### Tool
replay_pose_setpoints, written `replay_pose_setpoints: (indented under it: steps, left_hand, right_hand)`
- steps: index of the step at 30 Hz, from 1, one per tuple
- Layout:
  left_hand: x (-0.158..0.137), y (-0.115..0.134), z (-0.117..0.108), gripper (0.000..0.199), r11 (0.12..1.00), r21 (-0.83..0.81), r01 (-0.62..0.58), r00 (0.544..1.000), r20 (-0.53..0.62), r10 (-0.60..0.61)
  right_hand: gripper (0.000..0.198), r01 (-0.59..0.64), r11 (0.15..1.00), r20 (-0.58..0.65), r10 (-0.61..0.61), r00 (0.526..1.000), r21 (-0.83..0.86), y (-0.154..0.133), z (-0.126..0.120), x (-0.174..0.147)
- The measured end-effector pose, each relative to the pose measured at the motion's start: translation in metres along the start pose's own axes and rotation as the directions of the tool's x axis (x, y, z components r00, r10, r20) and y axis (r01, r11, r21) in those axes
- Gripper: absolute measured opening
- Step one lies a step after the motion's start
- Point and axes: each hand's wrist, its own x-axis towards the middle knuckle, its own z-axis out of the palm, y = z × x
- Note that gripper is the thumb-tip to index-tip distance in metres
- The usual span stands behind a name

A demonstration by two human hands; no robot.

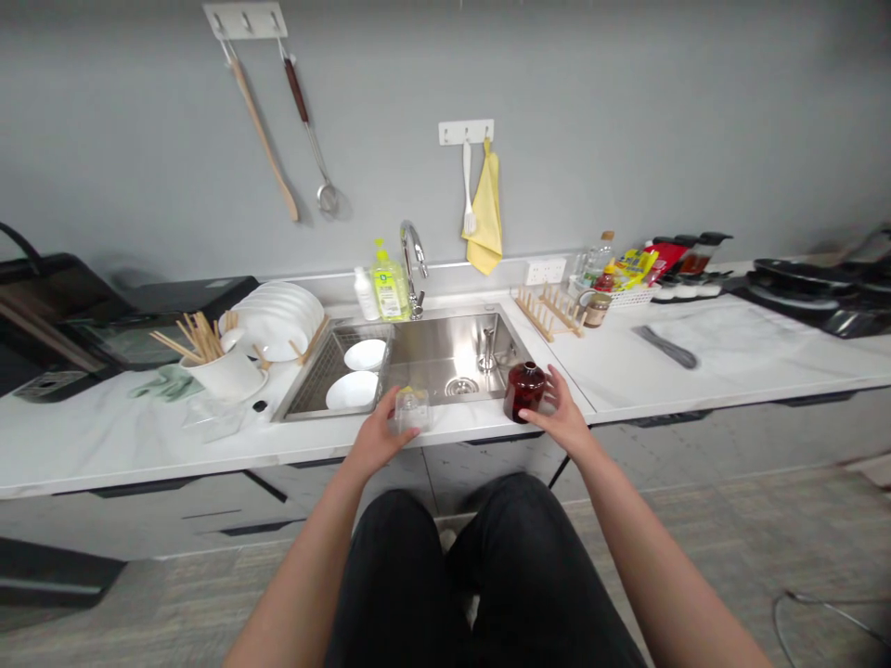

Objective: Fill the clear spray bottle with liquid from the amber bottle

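Observation:
My left hand (378, 432) is closed around a small clear container (413, 414) with a yellowish patch near its top, at the sink's front edge. A dark red glass bottle (525, 393) with a short narrow neck stands upright on the front edge of the counter. On its right side my right hand (562, 414) grips it, thumb in front and fingers behind. Between and behind the hands lies the steel sink (424, 357). Two white bowls (354, 390) sit in a wire basket in its left part.
A faucet (416, 269) and a green soap bottle (390, 288) stand behind the sink. To the left are white plates (278, 311) and a white pot (223, 373) with wooden chopsticks. Rightward are a wooden rack (549, 315), jars, and a dark grey cloth strip (665, 346).

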Motion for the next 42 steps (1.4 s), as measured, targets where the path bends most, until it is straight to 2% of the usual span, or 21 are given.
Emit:
replay_pose_setpoints:
  steps: [3,5,7,10,11,13,15,18,20,22,24,26,28,31,32,34,35,37,40,42]
  left_hand:
    - [-0.002,-0.004,-0.002,0.122,0.993,-0.09,-0.07,0.996,0.04,0.074]
    - [-0.008,-0.008,-0.008,0.113,0.983,-0.149,-0.109,0.993,0.036,0.116]
    - [-0.017,-0.015,-0.018,0.097,0.976,-0.182,-0.123,0.992,-0.036,0.119]
    - [-0.037,-0.032,-0.047,0.072,0.981,-0.174,-0.089,0.965,-0.259,0.042]
    - [-0.044,-0.039,-0.059,0.066,0.986,-0.157,-0.057,0.942,-0.337,0.001]
    - [-0.055,-0.054,-0.086,0.059,0.994,-0.106,0.033,0.882,-0.465,-0.079]
    - [-0.06,-0.068,-0.113,0.056,0.988,-0.023,0.155,0.809,-0.571,-0.14]
    - [-0.056,-0.083,-0.147,0.053,0.919,0.151,0.363,0.703,-0.693,-0.163]
    - [-0.046,-0.088,-0.163,0.05,0.865,0.231,0.445,0.663,-0.734,-0.145]
    - [-0.035,-0.089,-0.174,0.046,0.838,0.275,0.472,0.653,-0.747,-0.123]
    - [-0.025,-0.089,-0.179,0.044,0.814,0.312,0.49,0.651,-0.752,-0.103]
    - [-0.017,-0.089,-0.182,0.045,0.793,0.329,0.512,0.643,-0.759,-0.101]
    - [-0.011,-0.091,-0.182,0.049,0.763,0.341,0.55,0.627,-0.771,-0.107]
    - [-0.005,-0.095,-0.181,0.055,0.706,0.375,0.6,0.61,-0.786,-0.101]
    - [-0.004,-0.096,-0.18,0.056,0.692,0.386,0.61,0.607,-0.789,-0.096]
    - [-0.003,-0.097,-0.179,0.058,0.68,0.398,0.616,0.607,-0.79,-0.088]
    - [-0.003,-0.098,-0.178,0.059,0.678,0.402,0.616,0.607,-0.79,-0.083]
    - [-0.002,-0.098,-0.179,0.062,0.679,0.409,0.61,0.615,-0.785,-0.079]
    - [-0.002,-0.099,-0.182,0.059,0.664,0.402,0.631,0.629,-0.766,-0.134]
    - [-0.001,-0.099,-0.185,0.055,0.646,0.402,0.649,0.64,-0.747,-0.179]
  right_hand:
    - [0.122,0.038,0.996,-0.193,-0.053,0.98,-0.08,0.004,-0.012,-0.026]
    - [0.098,0.058,0.991,-0.293,-0.091,0.952,-0.121,0.01,-0.022,-0.054]
    - [0.074,0.036,0.986,-0.322,-0.088,0.943,-0.164,0.021,-0.033,-0.088]
    - [0.046,-0.074,0.972,-0.16,0.038,0.986,-0.223,0.051,-0.046,-0.139]
    - [0.045,-0.12,0.963,-0.081,0.104,0.991,-0.242,0.062,-0.048,-0.154]
    - [0.044,-0.134,0.944,0.084,0.166,0.983,-0.3,0.084,-0.046,-0.179]
    - [0.052,-0.114,0.914,0.233,0.218,0.948,-0.389,0.101,-0.037,-0.197]
    - [0.065,-0.043,0.811,0.398,0.331,0.856,-0.583,0.115,-0.018,-0.209]
    - [0.067,0.014,0.744,0.437,0.376,0.817,-0.668,0.114,-0.007,-0.206]
    - [0.067,0.022,0.741,0.448,0.381,0.808,-0.671,0.106,-0.002,-0.195]
    - [0.062,-0.029,0.789,0.433,0.368,0.823,-0.614,0.09,-0.003,-0.18]
    - [0.054,-0.097,0.836,0.362,0.334,0.87,-0.54,0.068,-0.007,-0.165]
    - [0.043,-0.094,0.875,0.286,0.255,0.924,-0.475,0.043,-0.014,-0.15]
    - [0.03,-0.021,0.908,0.123,0.08,0.989,-0.418,0.008,-0.025,-0.127]
    - [0.027,0.018,0.91,0.055,0.005,0.998,-0.415,-0.001,-0.028,-0.117]
    - [0.028,0.095,0.906,-0.075,-0.138,0.988,-0.413,-0.014,-0.034,-0.094]
    - [0.036,0.126,0.906,-0.112,-0.186,0.976,-0.404,-0.017,-0.035,-0.08]
    - [0.066,0.175,0.922,-0.113,-0.226,0.968,-0.346,-0.02,-0.035,-0.052]
    - [0.115,0.161,0.977,0.004,-0.162,0.987,-0.141,-0.014,-0.024,-0.013]
    - [0.132,0.092,0.996,0.079,-0.093,0.992,0.021,-0.006,-0.013,0.007]
